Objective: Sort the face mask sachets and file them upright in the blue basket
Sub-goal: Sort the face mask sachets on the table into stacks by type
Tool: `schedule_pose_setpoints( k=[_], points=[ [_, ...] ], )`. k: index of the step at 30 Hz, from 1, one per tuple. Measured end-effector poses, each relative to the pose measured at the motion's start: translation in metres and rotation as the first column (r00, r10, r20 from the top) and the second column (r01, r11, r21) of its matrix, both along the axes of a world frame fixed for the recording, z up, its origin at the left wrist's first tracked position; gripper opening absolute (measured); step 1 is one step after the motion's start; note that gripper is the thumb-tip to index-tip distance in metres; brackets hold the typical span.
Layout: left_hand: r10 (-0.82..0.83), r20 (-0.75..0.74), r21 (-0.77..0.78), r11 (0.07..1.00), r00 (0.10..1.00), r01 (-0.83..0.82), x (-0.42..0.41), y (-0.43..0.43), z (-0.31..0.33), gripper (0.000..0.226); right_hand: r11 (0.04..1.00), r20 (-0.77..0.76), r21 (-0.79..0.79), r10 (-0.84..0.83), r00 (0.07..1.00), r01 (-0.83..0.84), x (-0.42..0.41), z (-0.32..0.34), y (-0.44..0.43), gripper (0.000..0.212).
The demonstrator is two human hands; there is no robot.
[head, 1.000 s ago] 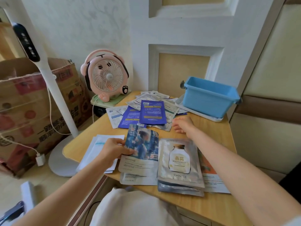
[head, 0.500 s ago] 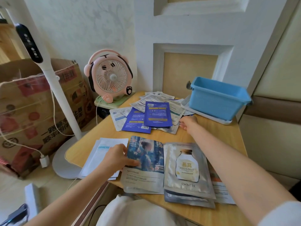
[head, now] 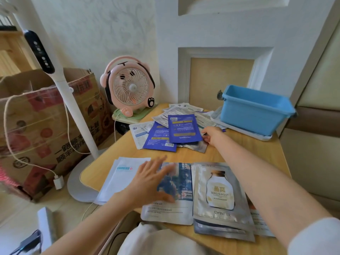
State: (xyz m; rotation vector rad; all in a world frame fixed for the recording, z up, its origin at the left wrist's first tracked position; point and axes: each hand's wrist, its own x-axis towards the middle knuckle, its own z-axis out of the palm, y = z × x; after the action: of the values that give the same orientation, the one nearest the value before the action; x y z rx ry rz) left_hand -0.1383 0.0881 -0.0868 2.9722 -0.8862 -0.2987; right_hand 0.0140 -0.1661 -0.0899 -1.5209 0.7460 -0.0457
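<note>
The blue basket (head: 255, 113) stands on a white tray at the table's far right. In front of it lies a loose heap of sachets, topped by a dark blue sachet (head: 184, 128). My right hand (head: 211, 135) reaches to the right edge of that heap, fingers touching a silver sachet (head: 197, 147); whether it grips is unclear. Near me lie sorted piles: a white sachet pile (head: 121, 175), a picture-printed sachet (head: 174, 190) and a silver bottle-printed sachet (head: 220, 192). My left hand (head: 150, 181) hovers flat and open over the picture sachet, blurred.
A pink desk fan (head: 128, 87) stands at the table's far left corner. A white floor fan pole (head: 60, 83) and a cardboard box (head: 36, 115) are left of the wooden table (head: 248, 150). The wall is close behind the basket.
My left hand has let go of the picture sachet's edge and spread open above it. My right hand has reached farther forward to the heap's right edge.
</note>
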Motion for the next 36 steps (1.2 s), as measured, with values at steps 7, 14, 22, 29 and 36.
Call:
schedule_pose_setpoints(
  k=[7,14,22,29,36],
  points=[
    [-0.075,-0.101,0.075,0.994,0.992,0.083,-0.003,-0.007,0.001,0.084,0.987,0.125,0.153,-0.06,0.99,0.041,0.006,0.005,0.011,0.034],
    [0.077,-0.203,-0.504,0.847,0.976,-0.171,0.016,-0.019,0.02,0.038,0.933,0.584,-0.144,-0.188,0.79,0.328,-0.053,0.071,0.01,0.029],
    [-0.288,-0.761,-0.648,0.304,0.581,-0.698,0.044,-0.086,0.044,0.044,0.917,0.475,-0.053,-0.326,0.818,0.396,-0.063,0.069,0.002,0.02],
    [-0.297,-0.618,-0.725,0.573,0.728,-0.382,0.055,-0.121,0.035,0.054,0.788,0.796,-0.156,-0.257,0.548,0.596,-0.092,0.103,-0.012,0.006],
    [-0.53,-0.632,-0.673,0.015,0.565,-0.739,0.06,-0.138,0.053,0.086,0.938,0.757,-0.337,0.216,0.616,0.085,-0.12,0.133,-0.018,0.023]
  ],
)
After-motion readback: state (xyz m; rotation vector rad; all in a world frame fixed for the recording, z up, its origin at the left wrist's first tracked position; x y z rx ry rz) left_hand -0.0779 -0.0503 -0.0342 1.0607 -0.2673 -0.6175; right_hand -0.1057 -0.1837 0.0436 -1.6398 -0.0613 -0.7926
